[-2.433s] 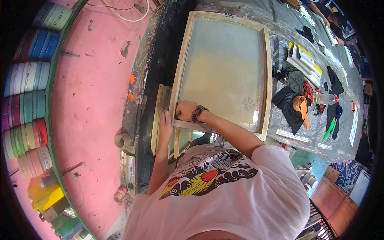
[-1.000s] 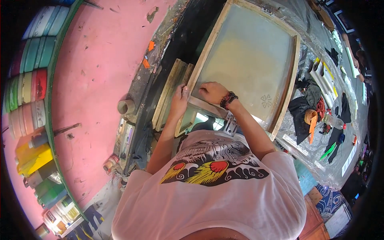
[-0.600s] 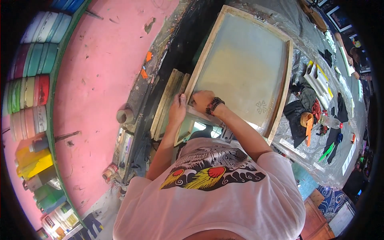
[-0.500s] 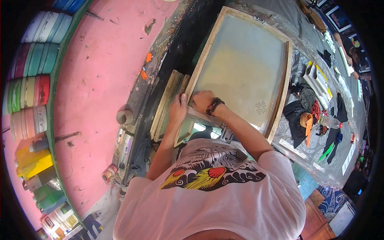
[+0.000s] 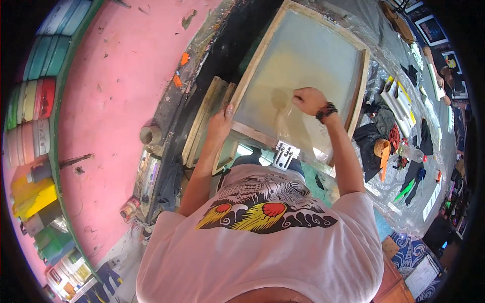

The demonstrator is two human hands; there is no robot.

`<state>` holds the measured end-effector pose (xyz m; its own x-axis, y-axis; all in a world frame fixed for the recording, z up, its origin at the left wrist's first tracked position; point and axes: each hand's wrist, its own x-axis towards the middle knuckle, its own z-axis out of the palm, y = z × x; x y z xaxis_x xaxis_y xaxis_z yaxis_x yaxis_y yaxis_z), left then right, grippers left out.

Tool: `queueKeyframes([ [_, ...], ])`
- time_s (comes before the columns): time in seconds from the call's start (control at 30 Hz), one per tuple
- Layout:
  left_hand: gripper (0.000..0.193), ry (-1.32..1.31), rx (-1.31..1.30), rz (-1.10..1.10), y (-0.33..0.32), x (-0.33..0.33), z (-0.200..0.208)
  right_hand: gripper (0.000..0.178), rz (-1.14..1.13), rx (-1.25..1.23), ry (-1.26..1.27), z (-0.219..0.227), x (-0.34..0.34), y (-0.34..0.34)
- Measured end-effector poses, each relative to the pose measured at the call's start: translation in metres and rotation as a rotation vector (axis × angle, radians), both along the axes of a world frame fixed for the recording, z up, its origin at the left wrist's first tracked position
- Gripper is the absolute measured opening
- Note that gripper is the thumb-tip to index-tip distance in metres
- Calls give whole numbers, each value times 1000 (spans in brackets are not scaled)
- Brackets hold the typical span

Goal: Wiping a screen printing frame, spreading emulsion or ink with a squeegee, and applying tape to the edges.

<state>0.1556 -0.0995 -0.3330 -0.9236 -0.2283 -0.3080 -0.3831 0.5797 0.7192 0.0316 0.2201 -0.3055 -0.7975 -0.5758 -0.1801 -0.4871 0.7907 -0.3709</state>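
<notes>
A large wooden-framed printing screen (image 5: pixel 298 76) stands tilted in front of me, its mesh stained yellowish. My left hand (image 5: pixel 221 121) grips the frame's left side near the lower corner, thumb on top of the wood. Over the lower middle of the mesh is my right hand (image 5: pixel 309 101), raised and closed, with a dark beaded bracelet on its wrist. A pale see-through streak below the fist could be a clear strip or a reflection; what the fingers hold is too faint to make out. A metal clamp (image 5: pixel 285 154) sits at the frame's lower edge.
More wooden frames (image 5: pixel 204 121) lean at the left. Beyond them are a cardboard tube (image 5: pixel 150 135) and a shelf of paint tubs (image 5: pixel 45 98) by the pink wall. On the right, a plastic-covered table (image 5: pixel 429 166) bears dark cloths, an orange strip and a clear bottle (image 5: pixel 411 153).
My right hand has moved right and up from the frame's lower left corner to over the mesh. My left hand keeps its grip on the frame. More of the metal clamp shows.
</notes>
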Motion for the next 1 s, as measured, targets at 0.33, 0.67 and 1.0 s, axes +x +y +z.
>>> queueKeyframes([
  [0.33,62,5,-19,-59,-2,-4,10,23,-220,-68,78,52,0,116],
  [0.67,61,-64,-42,-96,-3,-7,8,26,-467,188,327,63,-1,211],
  [1.0,68,-57,-154,-56,-4,-4,-2,23,-559,-149,252,154,37,249],
])
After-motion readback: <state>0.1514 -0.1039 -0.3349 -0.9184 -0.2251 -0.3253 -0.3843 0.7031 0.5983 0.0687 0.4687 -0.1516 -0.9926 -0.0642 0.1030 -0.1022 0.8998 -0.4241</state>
